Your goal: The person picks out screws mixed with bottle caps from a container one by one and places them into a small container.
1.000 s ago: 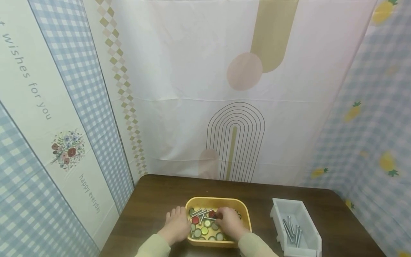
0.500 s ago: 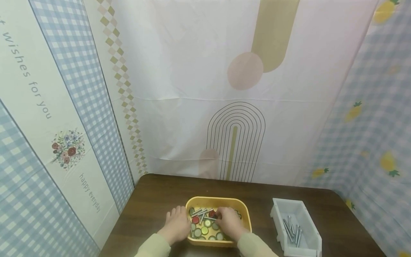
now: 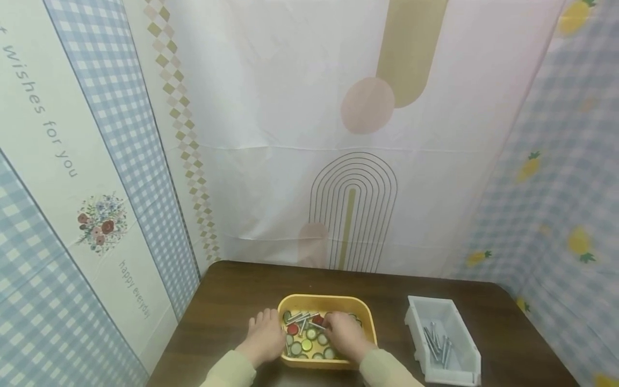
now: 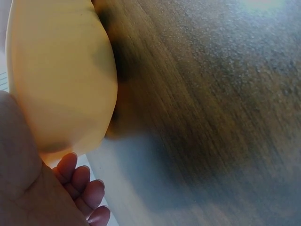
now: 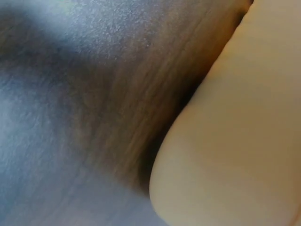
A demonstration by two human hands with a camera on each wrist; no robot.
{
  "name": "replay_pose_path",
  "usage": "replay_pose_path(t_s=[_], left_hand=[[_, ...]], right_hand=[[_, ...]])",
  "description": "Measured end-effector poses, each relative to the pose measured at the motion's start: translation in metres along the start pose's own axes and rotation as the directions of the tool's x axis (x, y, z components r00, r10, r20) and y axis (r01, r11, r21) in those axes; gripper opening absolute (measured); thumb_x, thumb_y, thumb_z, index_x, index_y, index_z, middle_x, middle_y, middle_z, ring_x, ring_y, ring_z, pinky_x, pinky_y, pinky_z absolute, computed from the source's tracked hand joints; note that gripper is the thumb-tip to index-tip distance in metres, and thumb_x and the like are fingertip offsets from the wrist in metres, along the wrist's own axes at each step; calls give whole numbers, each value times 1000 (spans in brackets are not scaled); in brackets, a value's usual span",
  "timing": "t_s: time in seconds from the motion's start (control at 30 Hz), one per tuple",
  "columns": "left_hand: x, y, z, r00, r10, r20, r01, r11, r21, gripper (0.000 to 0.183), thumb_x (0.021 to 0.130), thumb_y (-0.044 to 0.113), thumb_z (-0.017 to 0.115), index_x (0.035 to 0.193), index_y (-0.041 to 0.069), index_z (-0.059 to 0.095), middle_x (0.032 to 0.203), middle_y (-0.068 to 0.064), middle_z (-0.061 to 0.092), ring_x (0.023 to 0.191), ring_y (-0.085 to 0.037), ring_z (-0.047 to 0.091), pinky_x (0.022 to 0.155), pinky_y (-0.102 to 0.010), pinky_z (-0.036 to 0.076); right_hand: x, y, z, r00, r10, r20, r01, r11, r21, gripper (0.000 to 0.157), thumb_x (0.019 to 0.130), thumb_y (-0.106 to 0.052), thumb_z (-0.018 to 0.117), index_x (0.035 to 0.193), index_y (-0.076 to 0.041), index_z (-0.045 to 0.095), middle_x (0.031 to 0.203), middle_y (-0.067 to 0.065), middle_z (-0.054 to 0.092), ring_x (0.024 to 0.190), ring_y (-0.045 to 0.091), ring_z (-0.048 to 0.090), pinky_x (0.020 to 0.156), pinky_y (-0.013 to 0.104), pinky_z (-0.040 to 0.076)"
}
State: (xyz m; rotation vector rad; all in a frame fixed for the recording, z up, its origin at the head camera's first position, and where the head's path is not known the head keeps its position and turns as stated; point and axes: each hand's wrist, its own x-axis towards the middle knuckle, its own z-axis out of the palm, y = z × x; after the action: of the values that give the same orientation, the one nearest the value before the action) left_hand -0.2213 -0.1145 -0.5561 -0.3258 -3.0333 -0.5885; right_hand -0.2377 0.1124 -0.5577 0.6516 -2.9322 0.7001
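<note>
Bolt (image 3: 316,325), one end at the right fingers (image 3: 331,321)

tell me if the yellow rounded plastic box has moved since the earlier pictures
No. The yellow rounded plastic box keeps its place against the far edge of the brown round-cornered wooden table; the whole view merely shifted slightly.

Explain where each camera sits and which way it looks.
Head: worn there, facing forward and down at the yellow bin; left hand, right hand and sleeves show.
Left wrist: worn there, facing the bin's outside and table; left hand shows.
Right wrist: worn there, facing table and probably bin; no hand shows.
Head and left wrist share the left hand.
</note>
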Motion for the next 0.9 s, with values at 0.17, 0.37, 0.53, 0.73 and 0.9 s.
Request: replay_pose_path(t_s=[0.17, 0.37, 0.53, 0.73, 0.9], left_hand=[[2, 0, 1, 1000, -11, 14, 11, 1000, 0, 32, 84, 20, 58, 106, -1, 50, 93, -10, 45, 91, -29, 44, 80, -50, 33], [3, 1, -2, 1000, -23, 18, 23, 1000, -2, 31, 85, 20, 58, 106, -1, 50, 93, -10, 45, 92, -29, 44, 80, -50, 33], [3, 4, -2, 999, -29, 28, 29, 1000, -9, 29, 84, 20, 57, 105, 0, 50, 93, -10, 44, 92, -29, 43, 80, -51, 32], [2, 8, 3, 1000, -15, 16, 15, 1000, -12, 30, 84, 20, 57, 105, 0, 51, 94, -10, 46, 92, -30, 45, 81, -51, 33], [0, 9, 2, 1000, -7, 10, 8, 1000, -16, 29, 83, 19, 56, 104, 0, 51, 93, -10, 46, 90, -29, 45, 80, -51, 33]], right_hand=[[-3, 5, -9, 998, 39, 59, -47, 989, 139, 6, 86, -7, 66, 82, -10, 67, 75, -5, 57, 66, 8, 49, 61, 29, 43], [-10, 12, -29, 997, 65, 33, -70, 972, 223, 4, 90, -5, 62, 92, -6, 65, 83, -1, 62, 70, 8, 53, 64, 29, 47], [-18, 22, -47, 993, 109, 38, -115, 963, 244, 7, 93, -8, 60, 98, -6, 65, 87, 2, 63, 74, 9, 56, 68, 30, 49], [-35, 47, -68, 983, 173, -64, -155, 961, 229, 4, 91, -11, 64, 94, -8, 66, 85, -2, 64, 74, 9, 58, 66, 28, 49], [-51, 76, -92, 948, 281, -151, -239, 939, 247, 6, 89, -12, 67, 94, -9, 67, 81, -6, 64, 74, 10, 59, 67, 33, 50]])
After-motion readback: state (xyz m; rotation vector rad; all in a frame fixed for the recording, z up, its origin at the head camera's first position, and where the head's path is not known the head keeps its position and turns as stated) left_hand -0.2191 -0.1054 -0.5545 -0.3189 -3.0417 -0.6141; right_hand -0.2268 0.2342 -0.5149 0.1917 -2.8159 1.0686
